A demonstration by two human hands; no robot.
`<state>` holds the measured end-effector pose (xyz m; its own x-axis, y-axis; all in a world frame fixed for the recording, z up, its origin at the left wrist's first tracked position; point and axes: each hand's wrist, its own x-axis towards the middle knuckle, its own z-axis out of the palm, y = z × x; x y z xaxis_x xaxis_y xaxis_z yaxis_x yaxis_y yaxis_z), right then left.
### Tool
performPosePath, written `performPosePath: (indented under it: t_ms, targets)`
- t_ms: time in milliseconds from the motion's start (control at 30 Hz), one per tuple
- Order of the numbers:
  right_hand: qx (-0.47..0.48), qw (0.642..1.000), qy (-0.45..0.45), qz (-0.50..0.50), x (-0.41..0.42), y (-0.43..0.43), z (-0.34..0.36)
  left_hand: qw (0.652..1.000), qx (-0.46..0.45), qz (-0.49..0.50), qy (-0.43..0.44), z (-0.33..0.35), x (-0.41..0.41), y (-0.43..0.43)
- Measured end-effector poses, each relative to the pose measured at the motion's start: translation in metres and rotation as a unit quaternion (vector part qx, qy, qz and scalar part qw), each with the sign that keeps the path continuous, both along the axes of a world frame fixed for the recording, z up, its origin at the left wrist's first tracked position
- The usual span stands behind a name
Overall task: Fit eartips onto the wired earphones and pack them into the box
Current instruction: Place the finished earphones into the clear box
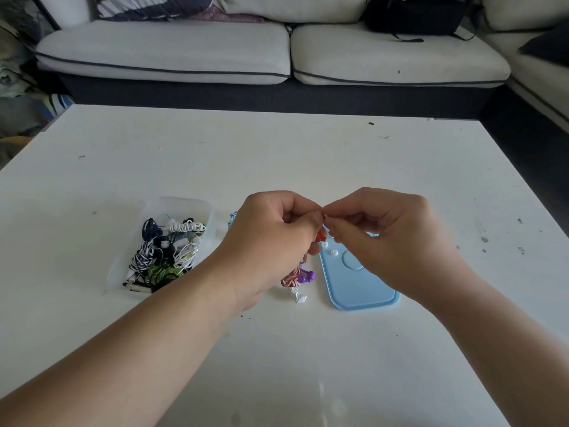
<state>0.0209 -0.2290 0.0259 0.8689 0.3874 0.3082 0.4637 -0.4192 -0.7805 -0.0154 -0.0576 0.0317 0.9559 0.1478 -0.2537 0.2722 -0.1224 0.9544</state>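
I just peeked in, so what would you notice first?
The left hand and right hand pinch a red earphone mid-table. A clear box of coiled earphones sits to their left, and a blue lid with white eartips lies beneath the right hand.

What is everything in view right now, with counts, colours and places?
box: one, clear, table left, full of coiled earphones
lid: one, light blue, table right, partly under right hand
eartips: two seen, white, on the lid
red earphone: one, held between both hands
cable bundle: one, red-white, between box and lid
purple earphones: one pair, beside that bundle
table: one, white
sofa: one, pale grey, behind table
bag: one, black, on sofa
left hand: grips the red earphone
right hand: pinches its top
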Motion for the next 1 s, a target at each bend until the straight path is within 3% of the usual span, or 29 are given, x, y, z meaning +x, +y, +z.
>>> performPosePath:
  t_ms: [100, 233, 533, 767, 1000]
  targets:
    - [-0.018, 0.997, -0.063, 0.030, 0.0026, -0.0019, -0.0019, 1.000, 0.007, -0.017, 0.012, 0.0016, -0.0003, 0.0019]
    - [0.007, 0.998, -0.051, 0.030, 0.0022, 0.0010, -0.0048, 0.999, -0.002, -0.026, 0.027, 0.0039, -0.0006, 0.0032]
    - [0.122, 0.984, 0.131, -0.006, 0.0008, 0.0013, -0.0025, 1.000, -0.017, 0.000, 0.002, 0.0008, 0.0006, 0.0050]
    - [0.242, 0.918, 0.312, 0.039, 0.0058, -0.0032, -0.0015, 0.997, 0.008, -0.031, -0.063, -0.0010, -0.0008, 0.0060]
    - [0.258, 0.932, 0.253, 0.019, 0.0044, -0.0016, -0.0055, 0.990, 0.040, -0.028, -0.134, -0.0023, -0.0044, 0.0046]
